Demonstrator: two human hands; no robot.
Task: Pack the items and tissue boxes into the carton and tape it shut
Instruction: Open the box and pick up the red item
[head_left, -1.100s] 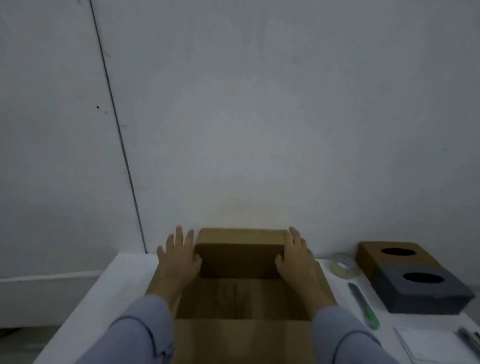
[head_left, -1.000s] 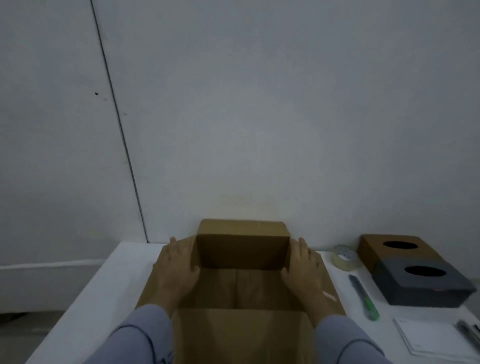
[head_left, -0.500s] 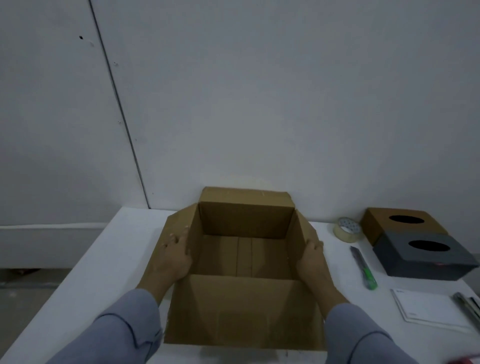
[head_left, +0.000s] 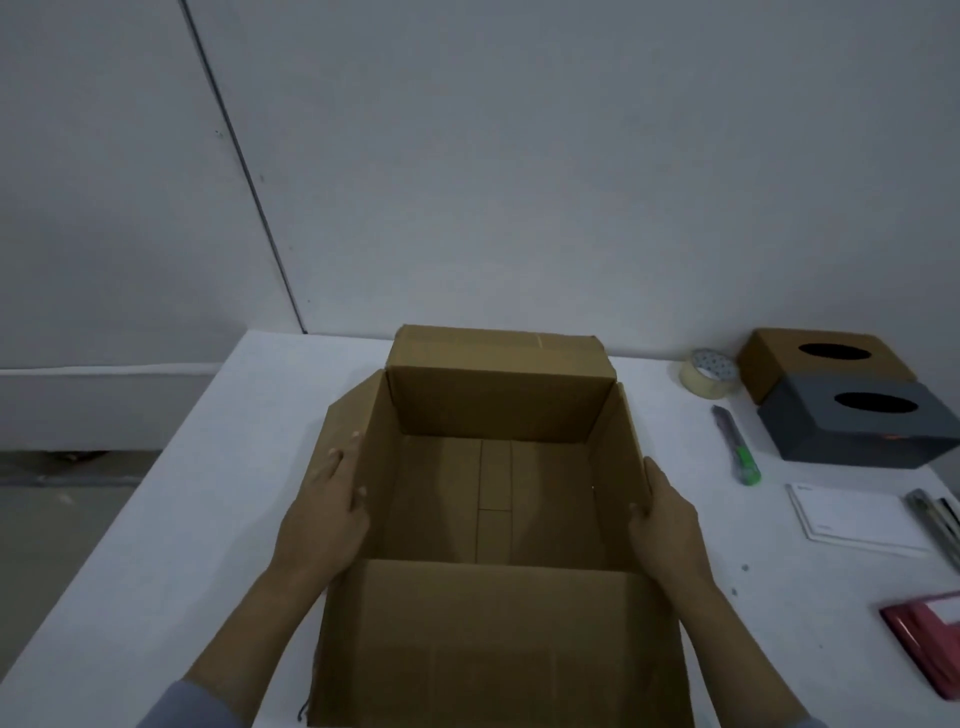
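While the white surface (head_left: 171, 519) carries everything in view, the open carton (head_left: 493, 499) stands at its centre with all four flaps spread and nothing visible inside. Left hand (head_left: 327, 514) lies flat, fingers straight, on the left flap at the rim, and right hand (head_left: 667, 519) presses likewise against the right flap, thumb at the inner edge; neither grips anything. To the right, well apart from the carton, sit the grey tissue box (head_left: 857, 426) touching the brown tissue box (head_left: 821, 358) behind it, a white notepad (head_left: 852, 519), a red packet (head_left: 930, 639), a green-tipped cutter (head_left: 735, 447) and a tape roll (head_left: 709, 371).
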